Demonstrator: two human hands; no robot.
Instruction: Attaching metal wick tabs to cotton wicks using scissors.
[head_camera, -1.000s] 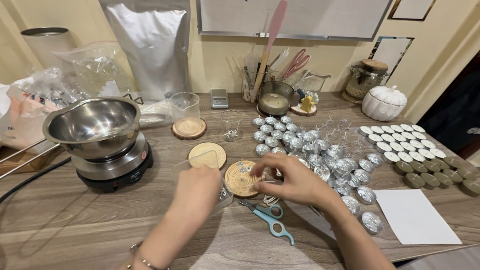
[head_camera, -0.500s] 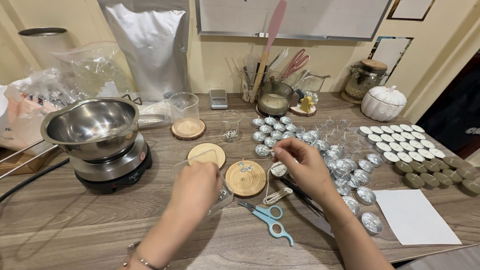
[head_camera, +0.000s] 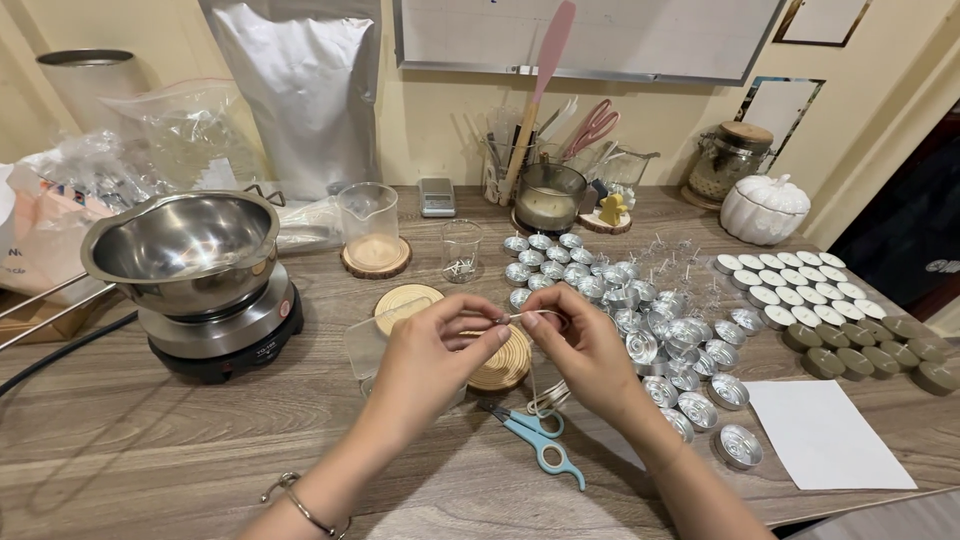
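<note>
My left hand (head_camera: 432, 362) and my right hand (head_camera: 583, 350) meet above the wooden table, pinching a thin white wick string (head_camera: 533, 316) between their fingertips. The string hangs down to a loose coil (head_camera: 545, 399) on the table. A round wooden coaster (head_camera: 505, 365) lies partly hidden under my hands, and a clear plastic box (head_camera: 362, 343) is behind my left hand. Blue-handled scissors (head_camera: 538, 443) lie just in front of my hands.
Several empty metal tealight cups (head_camera: 640, 320) spread right of my hands, with filled white and green tealights (head_camera: 830, 310) beyond. A steel bowl (head_camera: 185, 245) sits on a small hotplate at left. White paper (head_camera: 825, 434) lies at right. A glass beaker (head_camera: 368, 222) and jars stand behind.
My right hand lifted the wick string from near the cups and moved left. My left hand rose from the plastic box to meet it and pinch the string.
</note>
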